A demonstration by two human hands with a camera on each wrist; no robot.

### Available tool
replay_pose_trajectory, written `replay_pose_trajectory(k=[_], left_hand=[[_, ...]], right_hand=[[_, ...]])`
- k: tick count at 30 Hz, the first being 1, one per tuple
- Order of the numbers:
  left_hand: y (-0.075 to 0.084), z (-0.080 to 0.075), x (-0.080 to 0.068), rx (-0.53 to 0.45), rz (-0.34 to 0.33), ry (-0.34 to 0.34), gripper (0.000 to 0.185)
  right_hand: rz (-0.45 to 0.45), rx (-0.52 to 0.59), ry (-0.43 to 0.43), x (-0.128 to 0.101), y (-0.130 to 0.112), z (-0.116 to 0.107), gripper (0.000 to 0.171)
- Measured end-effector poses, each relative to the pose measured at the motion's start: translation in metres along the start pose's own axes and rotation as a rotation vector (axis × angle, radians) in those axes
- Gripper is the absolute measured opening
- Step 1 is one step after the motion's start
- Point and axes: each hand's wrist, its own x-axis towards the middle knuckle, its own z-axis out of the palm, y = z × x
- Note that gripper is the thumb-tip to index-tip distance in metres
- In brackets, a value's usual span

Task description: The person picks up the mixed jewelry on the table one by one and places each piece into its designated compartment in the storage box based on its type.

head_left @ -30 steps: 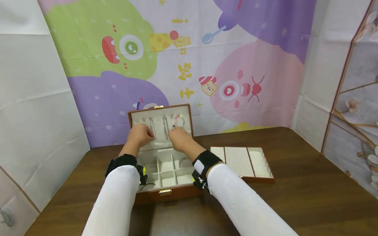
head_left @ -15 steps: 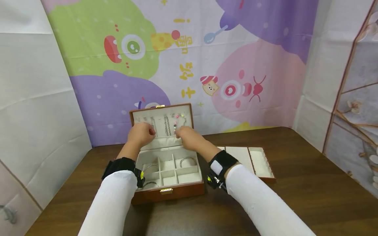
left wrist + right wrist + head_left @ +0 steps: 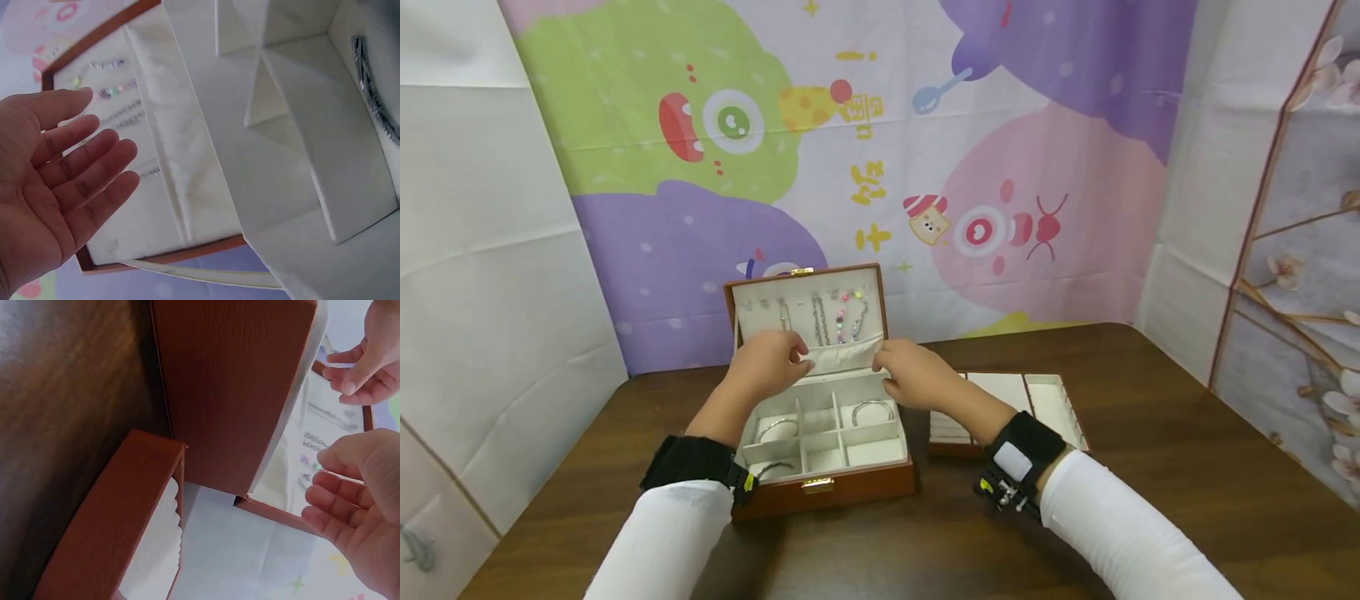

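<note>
A brown jewellery box (image 3: 868, 485) stands with its lid up. From the cream lid lining hang a thin chain (image 3: 785, 315), a thicker silver chain (image 3: 820, 323) and a colourful beaded strand (image 3: 841, 317). Bangles lie in the divided base, among them a silver bangle (image 3: 872, 402) at the back right and a dark, textured bracelet (image 3: 369, 94). My left hand (image 3: 767, 364) hovers before the lid's left part, fingers relaxed, holding nothing. Its palm shows bare in the left wrist view. My right hand (image 3: 917, 375), loosely bent and also holding nothing, is by the lid's lower right corner.
A lift-out tray (image 3: 1056, 408) with brown edges and cream compartments lies right of the box on the dark wooden table (image 3: 1187, 483). A cartoon-printed curtain (image 3: 880, 167) hangs close behind the table, with pale panels on both sides.
My right hand has moved right, off the lid's necklaces, leaving the beaded strand in full view. The left hand has come slightly down and right, its fingers loosening.
</note>
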Motion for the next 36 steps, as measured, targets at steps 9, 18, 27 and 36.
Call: replay_pose_trajectory(k=[9,18,27,36], left_hand=[[0.02,0.009,-0.022,0.001,0.094,0.032,0.028],[0.038,0.022,-0.045,-0.035,0.146,0.068,0.027],[0.05,0.034,-0.067,-0.065,0.221,0.1,0.031],[0.06,0.038,-0.079,-0.016,0.255,0.094,0.04]], right_hand=[[-0.016,0.0,0.036,-0.023,-0.018,-0.013,0.019],[-0.026,0.036,0.049,-0.043,-0.029,-0.017,0.014],[-0.058,0.034,0.092,-0.072,-0.028,-0.015,0.013],[-0.062,0.081,0.122,-0.094,-0.024,-0.024,0.015]])
